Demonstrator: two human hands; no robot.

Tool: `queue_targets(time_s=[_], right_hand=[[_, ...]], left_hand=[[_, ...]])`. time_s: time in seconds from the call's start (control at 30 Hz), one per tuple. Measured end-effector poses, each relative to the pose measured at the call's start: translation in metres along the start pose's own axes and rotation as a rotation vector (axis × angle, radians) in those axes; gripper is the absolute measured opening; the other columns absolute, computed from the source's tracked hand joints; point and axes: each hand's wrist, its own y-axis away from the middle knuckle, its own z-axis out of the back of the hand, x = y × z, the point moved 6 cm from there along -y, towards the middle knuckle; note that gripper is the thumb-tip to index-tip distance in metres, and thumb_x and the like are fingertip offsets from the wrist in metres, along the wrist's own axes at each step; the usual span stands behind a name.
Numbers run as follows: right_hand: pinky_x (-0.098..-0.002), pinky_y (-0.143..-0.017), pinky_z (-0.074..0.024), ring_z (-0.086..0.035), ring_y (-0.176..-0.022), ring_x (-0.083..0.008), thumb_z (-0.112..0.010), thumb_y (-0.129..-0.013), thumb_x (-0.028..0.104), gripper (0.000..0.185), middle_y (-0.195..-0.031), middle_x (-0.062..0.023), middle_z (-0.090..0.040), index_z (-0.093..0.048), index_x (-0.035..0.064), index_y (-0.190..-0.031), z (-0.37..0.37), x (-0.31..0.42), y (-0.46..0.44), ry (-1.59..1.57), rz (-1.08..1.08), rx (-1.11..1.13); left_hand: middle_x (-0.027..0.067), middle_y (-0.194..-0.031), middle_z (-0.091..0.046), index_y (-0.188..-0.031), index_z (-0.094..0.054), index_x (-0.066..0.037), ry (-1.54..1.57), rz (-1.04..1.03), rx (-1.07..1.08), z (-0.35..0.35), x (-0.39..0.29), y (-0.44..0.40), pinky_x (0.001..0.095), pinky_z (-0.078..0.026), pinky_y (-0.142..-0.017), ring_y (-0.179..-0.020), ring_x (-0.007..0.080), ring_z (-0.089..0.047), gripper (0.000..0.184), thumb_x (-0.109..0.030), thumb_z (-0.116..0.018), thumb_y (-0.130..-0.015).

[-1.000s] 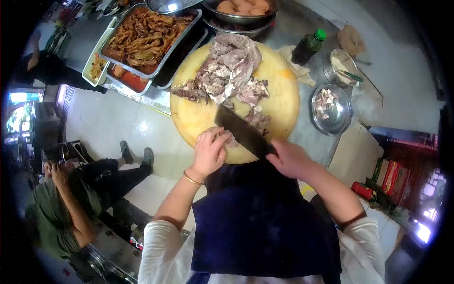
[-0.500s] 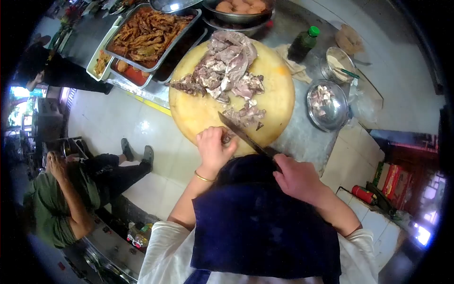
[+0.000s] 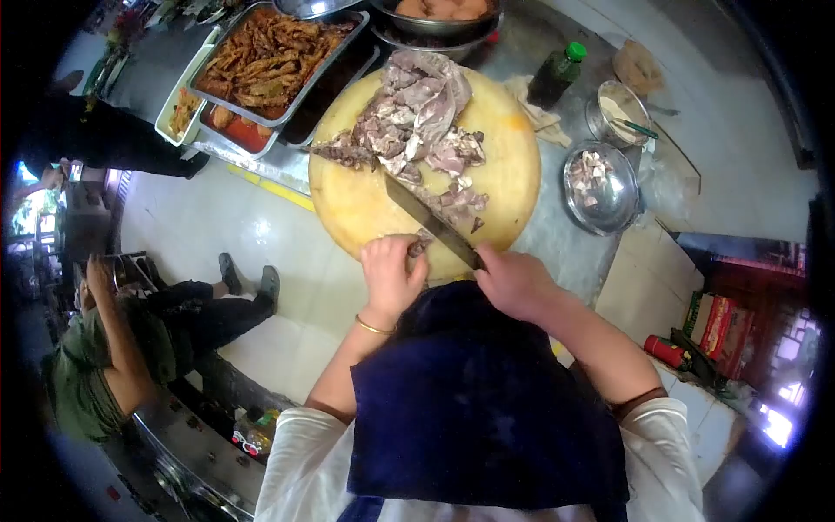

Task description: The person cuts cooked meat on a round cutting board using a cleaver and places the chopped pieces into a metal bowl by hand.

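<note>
My right hand (image 3: 515,283) grips the handle of a knife (image 3: 430,223), its broad dark blade slanting up and left across the round cutting board (image 3: 348,209). Close to the board's near edge, my left hand (image 3: 391,270) is closed on a small piece of meat (image 3: 421,243), partly hidden by the fingers and lying beside the blade. Cut bits of meat (image 3: 461,202) are scattered just past the knife. Farther back on the board rests a large heap of cooked meat (image 3: 417,113).
Back left stands a metal tray of braised food (image 3: 270,61). Beyond the board is a bowl of round brown items (image 3: 444,10). To the right are a green-capped bottle (image 3: 558,76), a container with powder (image 3: 619,113) and a metal bowl of meat pieces (image 3: 600,187). Another person (image 3: 113,348) is at left.
My right hand has moved left and up with the knife. The blade now lies farther left and shows more of its flat side. My left hand stays nearly in place.
</note>
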Motion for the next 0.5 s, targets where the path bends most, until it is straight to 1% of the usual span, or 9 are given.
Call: queue_targets(time_s=[0.03, 0.13, 0.23, 0.33, 0.43, 0.5], right_hand=[[-0.0559, -0.066, -0.055, -0.069, -0.072, -0.0416, -0.055, -0.094, 0.024, 0.025, -0.086, -0.0202, -0.07, -0.051, 0.0058, -0.109, 0.005, -0.003, 0.0, -0.014, 0.004, -0.023], [-0.0562, -0.065, -0.0547, -0.069, -0.075, -0.041, -0.056, -0.095, 0.026, 0.027, -0.087, -0.0212, -0.07, -0.05, 0.0056, -0.112, 0.017, 0.007, 0.028, 0.052, -0.001, 0.092], [-0.0562, -0.064, -0.0545, -0.069, -0.073, -0.0416, -0.058, -0.095, 0.028, 0.029, -0.084, -0.0203, -0.07, -0.05, 0.0056, -0.112, 0.024, 0.02, 0.043, 0.117, -0.058, 0.199], [-0.0545, -0.065, -0.0522, -0.067, -0.074, -0.0425, -0.061, -0.093, 0.024, 0.029, -0.082, -0.02, -0.068, -0.047, 0.0059, -0.111, 0.01, 0.017, 0.033, 0.095, -0.075, 0.191], [-0.0553, -0.065, -0.0514, -0.067, -0.074, -0.0426, -0.061, -0.093, 0.024, 0.026, -0.082, -0.0198, -0.068, -0.048, 0.0055, -0.107, -0.006, 0.016, 0.01, 0.044, -0.106, 0.207], [-0.0575, -0.067, -0.053, -0.068, -0.073, -0.043, -0.059, -0.094, 0.025, 0.025, -0.083, -0.0205, -0.07, -0.05, 0.0055, -0.107, -0.009, 0.01, -0.007, -0.037, -0.033, 0.105]], left_hand=[[0.0097, -0.096, -0.063, -0.098, -0.064, -0.009, 0.028, 0.007, -0.015, 0.0, 0.002, 0.0, 0.0427, -0.04, -0.086, -0.092, 0.0311, -0.057, 0.023, -0.015, -0.074, -0.078], [0.0104, -0.097, -0.063, -0.098, -0.063, -0.007, 0.023, -0.037, -0.022, -0.001, 0.003, 0.002, 0.0429, -0.04, -0.086, -0.092, 0.0315, -0.056, 0.025, -0.014, -0.074, -0.077], [0.0099, -0.096, -0.063, -0.098, -0.063, -0.007, 0.005, -0.059, -0.036, 0.001, 0.0, 0.001, 0.0425, -0.04, -0.084, -0.091, 0.0316, -0.055, 0.025, -0.013, -0.075, -0.077], [0.0093, -0.096, -0.063, -0.097, -0.063, -0.007, 0.01, -0.07, -0.049, 0.001, 0.0, 0.001, 0.0423, -0.041, -0.083, -0.09, 0.0317, -0.055, 0.024, -0.013, -0.075, -0.077], [0.0089, -0.097, -0.064, -0.096, -0.064, -0.008, 0.025, -0.086, -0.04, 0.004, 0.002, 0.003, 0.0422, -0.041, -0.083, -0.089, 0.0315, -0.055, 0.022, -0.012, -0.075, -0.078], [0.0086, -0.097, -0.064, -0.095, -0.064, -0.008, 0.037, -0.079, -0.037, 0.004, 0.003, 0.005, 0.042, -0.041, -0.083, -0.089, 0.0311, -0.055, 0.02, -0.013, -0.075, -0.079]])
